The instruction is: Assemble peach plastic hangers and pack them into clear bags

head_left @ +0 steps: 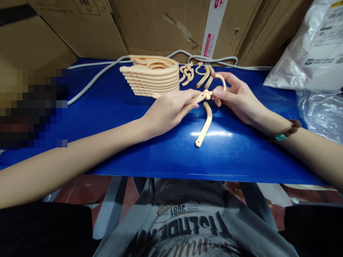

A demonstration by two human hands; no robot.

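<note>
My left hand (171, 109) is closed round one arm of a peach plastic folding hanger (205, 121), near its pivot. The hanger's other arm hangs down onto the blue table (112, 117). My right hand (235, 96) pinches the curved hook piece (221, 79) at the same pivot, thumb and fingers pressed together. Behind my left hand a stack of folded peach hangers (154, 75) lies on the table. Several loose peach hooks (197, 74) lie right of the stack, just beyond my fingers.
A white cable (93, 79) runs along the table's back edge. Cardboard boxes (160, 25) stand behind it. Clear plastic bags (313, 53) sit at the right. A blurred patch covers the left edge. A beaded bracelet (291, 129) is on my right wrist.
</note>
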